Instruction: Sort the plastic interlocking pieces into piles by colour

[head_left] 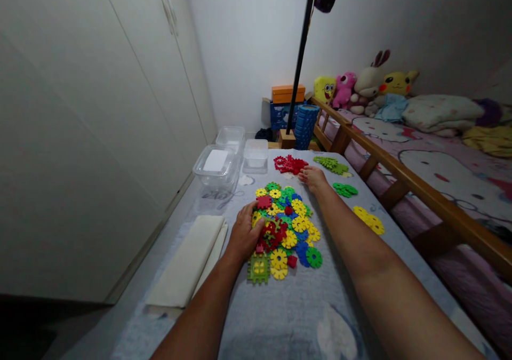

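A mixed pile of plastic building pieces [298, 224] in yellow, green, blue and red lies mid-table. My left hand [244, 232] rests at the pile's left edge, thumb and fingers apart around several pieces. Close to its thumb are dark red pieces [276, 234], and a square olive-green piece [258, 268] lies nearer to me. My right hand [313, 178] reaches to the far side, its fingers stretched out against a group of red pieces [290, 164]; no piece is plainly seen in its grasp.
Light-green pieces [331, 164], green discs [345, 190] and yellow discs [368, 220] lie along the right side. Clear plastic boxes [216, 176] stand at the back left, beyond a folded cream cloth [188, 261]. A wooden bed rail [394, 184] borders the right; a black pole [301, 56] rises behind.
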Demonstrator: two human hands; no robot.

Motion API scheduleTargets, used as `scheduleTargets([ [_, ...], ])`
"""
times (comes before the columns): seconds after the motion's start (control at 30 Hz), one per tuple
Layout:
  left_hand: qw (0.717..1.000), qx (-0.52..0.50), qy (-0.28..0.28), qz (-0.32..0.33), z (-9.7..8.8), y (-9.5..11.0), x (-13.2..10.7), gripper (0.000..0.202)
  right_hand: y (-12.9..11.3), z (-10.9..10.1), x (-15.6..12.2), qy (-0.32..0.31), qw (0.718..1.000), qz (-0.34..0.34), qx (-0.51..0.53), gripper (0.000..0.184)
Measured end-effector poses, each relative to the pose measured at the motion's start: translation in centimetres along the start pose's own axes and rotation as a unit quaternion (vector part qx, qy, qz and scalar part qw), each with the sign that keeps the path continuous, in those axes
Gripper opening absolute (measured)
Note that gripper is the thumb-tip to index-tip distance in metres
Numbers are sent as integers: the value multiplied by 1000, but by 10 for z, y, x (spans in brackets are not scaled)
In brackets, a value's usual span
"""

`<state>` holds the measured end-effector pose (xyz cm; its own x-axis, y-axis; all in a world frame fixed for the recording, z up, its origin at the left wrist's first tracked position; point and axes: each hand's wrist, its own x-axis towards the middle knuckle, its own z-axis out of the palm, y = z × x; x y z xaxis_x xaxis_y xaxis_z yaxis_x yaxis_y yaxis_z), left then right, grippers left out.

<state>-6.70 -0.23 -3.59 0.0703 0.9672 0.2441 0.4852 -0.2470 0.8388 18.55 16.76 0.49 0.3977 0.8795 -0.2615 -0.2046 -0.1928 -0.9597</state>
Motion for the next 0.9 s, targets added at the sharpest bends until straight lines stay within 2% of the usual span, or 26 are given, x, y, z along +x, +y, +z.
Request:
scheduleTargets([
  [0.07, 1000, 0, 0, 1, 0, -1, 0, 49, 0, -5, -8, -14, 1000, -12, -20, 19],
  [0.13, 1000, 1, 2, 2, 0, -1, 0, 49, 0, -10, -17, -51, 994, -46, -85, 15],
  [0.2, 1000, 6, 5, 2, 0, 0, 0, 50, 0, -15, -27, -126, 967, -105, -193, 8],
  [0.27, 1000, 12, 6, 2, -1, 2, 0, 50, -1, -19, -39, -225, 907, -159, -318, 7],
  [0.37, 1000, 16, 7, 2, -2, 6, 0, 49, -3, -18, -61, -345, 777, -180, -495, 11],
  [0.4, 1000, 16, 8, 3, -2, 6, 1, 48, -4, -16, -69, -365, 736, -176, -542, 13],
  [0.47, 1000, 15, 10, 3, -2, 6, 1, 48, -6, -12, -82, -377, 671, -174, -615, 13],
  [0.53, 1000, 15, 10, 0, -1, 5, 1, 48, -7, -9, -91, -370, 633, -184, -654, 9],
  [0.57, 1000, 14, 10, -1, -1, 4, 1, 49, -7, -9, -93, -365, 628, -191, -661, 7],
  [0.63, 1000, 13, 9, 0, -1, 4, 1, 48, -6, -12, -89, -351, 643, -213, -646, 8],
  [0.7, 1000, 10, 8, 5, -1, 3, 1, 48, -6, -17, -76, -319, 687, -247, -605, 11],
  [0.77, 1000, 9, 7, 9, 0, 3, 1, 47, -5, -22, -57, -252, 745, -273, -554, 13],
  [0.83, 1000, 9, 8, 9, 0, 3, 1, 47, -3, -24, -37, -160, 800, -268, -513, 16],
  [0.9, 1000, 9, 10, 7, 0, 3, 1, 47, -2, -23, -19, -82, 833, -244, -490, 18],
])
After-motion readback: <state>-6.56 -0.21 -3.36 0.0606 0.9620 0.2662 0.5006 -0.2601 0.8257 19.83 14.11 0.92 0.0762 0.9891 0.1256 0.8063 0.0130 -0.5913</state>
